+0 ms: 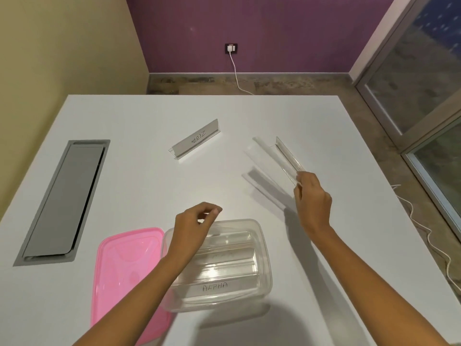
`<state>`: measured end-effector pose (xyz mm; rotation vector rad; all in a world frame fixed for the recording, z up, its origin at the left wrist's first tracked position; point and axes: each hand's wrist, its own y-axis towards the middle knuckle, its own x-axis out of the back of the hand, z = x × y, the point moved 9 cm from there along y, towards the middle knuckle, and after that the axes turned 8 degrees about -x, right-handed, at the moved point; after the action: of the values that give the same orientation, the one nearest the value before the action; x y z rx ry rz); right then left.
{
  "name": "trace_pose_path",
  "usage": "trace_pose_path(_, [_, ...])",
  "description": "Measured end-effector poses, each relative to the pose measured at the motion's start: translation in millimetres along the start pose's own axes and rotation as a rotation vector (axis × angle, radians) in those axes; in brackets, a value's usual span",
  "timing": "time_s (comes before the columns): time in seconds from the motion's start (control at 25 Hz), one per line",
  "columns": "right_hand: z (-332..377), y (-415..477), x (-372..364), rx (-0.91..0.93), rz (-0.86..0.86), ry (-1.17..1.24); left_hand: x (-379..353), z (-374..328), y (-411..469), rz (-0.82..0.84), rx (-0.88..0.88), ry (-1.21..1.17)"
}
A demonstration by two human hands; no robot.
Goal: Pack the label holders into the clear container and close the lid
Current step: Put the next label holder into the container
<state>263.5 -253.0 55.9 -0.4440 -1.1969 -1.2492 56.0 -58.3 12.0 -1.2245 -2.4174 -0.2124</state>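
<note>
The clear container (264, 258) stands near the table's front edge with label holders lying inside; one reads "ALPHA" (215, 286). Its pink lid (124, 270) lies flat to its left. My left hand (194, 228) hovers over the container's far left corner, fingers curled, holding nothing. My right hand (313, 201) grips the near end of a clear label holder (287, 156), lifted off the table at the right. Another clear holder (262, 182) lies on the table beneath it. A holder marked "ZEBRA" (195, 139) stands further back, at the centre.
A grey cable hatch (64, 201) is set into the white table (149, 186) at the left. A white cable (424, 228) trails on the floor past the right edge. A wall socket (231, 48) with a plug sits behind the table.
</note>
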Motion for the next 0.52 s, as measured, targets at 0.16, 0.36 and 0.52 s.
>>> trace_pose_path(0.16, [49,-46,35,0.312,-0.147,0.080,8,-3,-8,-0.012,0.207,-0.394])
trace_pose_path(0.36, [86,-92,41,0.553,-0.203,0.093,29,-9,-20,-0.047,0.234,-0.649])
trace_pose_path(0.52, [104,-120,39,0.650,-0.146,0.122,50,7,-38,-0.230,0.286,-0.786])
